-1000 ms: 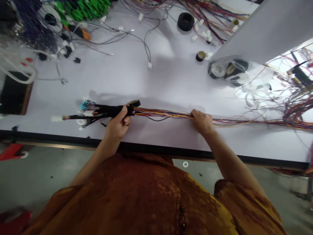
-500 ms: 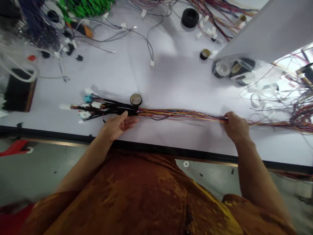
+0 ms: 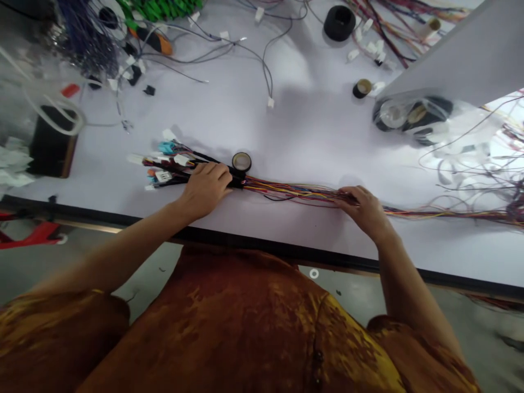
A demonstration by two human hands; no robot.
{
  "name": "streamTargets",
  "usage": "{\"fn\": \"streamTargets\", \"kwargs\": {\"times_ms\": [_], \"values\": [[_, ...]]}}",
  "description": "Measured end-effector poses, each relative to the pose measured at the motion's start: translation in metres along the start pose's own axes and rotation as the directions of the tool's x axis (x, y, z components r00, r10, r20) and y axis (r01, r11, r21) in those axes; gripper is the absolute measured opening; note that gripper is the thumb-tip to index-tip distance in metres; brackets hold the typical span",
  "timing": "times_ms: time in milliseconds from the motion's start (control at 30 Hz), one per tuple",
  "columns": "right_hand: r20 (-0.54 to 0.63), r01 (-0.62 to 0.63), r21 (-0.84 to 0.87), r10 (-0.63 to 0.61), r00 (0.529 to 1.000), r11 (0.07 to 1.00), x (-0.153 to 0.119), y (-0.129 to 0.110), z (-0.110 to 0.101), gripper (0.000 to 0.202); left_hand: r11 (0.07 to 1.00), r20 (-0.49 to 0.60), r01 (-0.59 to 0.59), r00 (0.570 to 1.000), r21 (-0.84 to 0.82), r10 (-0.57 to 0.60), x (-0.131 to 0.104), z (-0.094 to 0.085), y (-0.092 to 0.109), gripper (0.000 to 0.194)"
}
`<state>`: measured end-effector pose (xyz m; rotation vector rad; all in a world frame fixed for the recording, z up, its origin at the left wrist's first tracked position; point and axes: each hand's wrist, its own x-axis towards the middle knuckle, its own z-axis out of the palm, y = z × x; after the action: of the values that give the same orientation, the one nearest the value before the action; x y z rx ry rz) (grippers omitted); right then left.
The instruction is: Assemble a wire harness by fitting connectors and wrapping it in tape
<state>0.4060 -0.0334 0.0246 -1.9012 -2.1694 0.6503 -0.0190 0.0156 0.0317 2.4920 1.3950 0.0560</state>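
Observation:
A wire harness (image 3: 286,190) lies along the table, its loose coloured wires running right from a black-taped section. My left hand (image 3: 208,188) is wrapped over the taped branches near where they join. Farther right, my right hand (image 3: 364,210) grips the loose wires between thumb and fingers. White and teal connectors (image 3: 167,147) end the taped branches to the left of my left hand. Just above the taped joint, a roll of black tape (image 3: 241,162) touches or nearly touches the harness.
Toward the back stand a black ring (image 3: 339,23) and a smaller tape roll (image 3: 362,88). A clear bag with rolls (image 3: 413,114) rests by a pale slanted panel (image 3: 458,54). A dark box (image 3: 53,144) and an orange-black tool (image 3: 158,41) are at left. The table's black edge (image 3: 262,250) runs in front.
My left hand has gone from lying open beside the taped branches to closing over them. My right hand has slid left along the wires. The whole view has shifted slightly.

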Motion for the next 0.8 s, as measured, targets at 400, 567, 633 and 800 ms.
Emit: {"fn": "streamTargets", "kwargs": {"times_ms": [400, 567, 633, 800], "values": [[-0.055, -0.083, -0.093, 0.078, 0.995, 0.992, 0.006, -0.006, 0.009, 0.023, 0.999, 0.058, -0.04, 0.998, 0.003, 0.04, 0.003, 0.012, -0.002, 0.018], [0.011, -0.027, -0.18, 0.029, 1.0, 0.983, 0.004, -0.003, 0.009, 0.029, 0.999, 0.09, -0.053, 0.995, 0.011, 0.052, 0.002, 0.012, -0.012, 0.021], [0.028, -0.05, -0.229, 0.058, 0.998, 0.972, 0.005, -0.003, 0.011, 0.032, 0.998, 0.1, -0.035, 0.994, -0.044, 0.039, 0.002, 0.012, -0.02, 0.021], [0.055, -0.085, -0.253, 0.102, 0.993, 0.964, 0.009, 0.001, 0.013, 0.033, 0.956, 0.05, 0.095, 0.995, -0.278, -0.085, 0.001, 0.014, -0.033, 0.028]]}}
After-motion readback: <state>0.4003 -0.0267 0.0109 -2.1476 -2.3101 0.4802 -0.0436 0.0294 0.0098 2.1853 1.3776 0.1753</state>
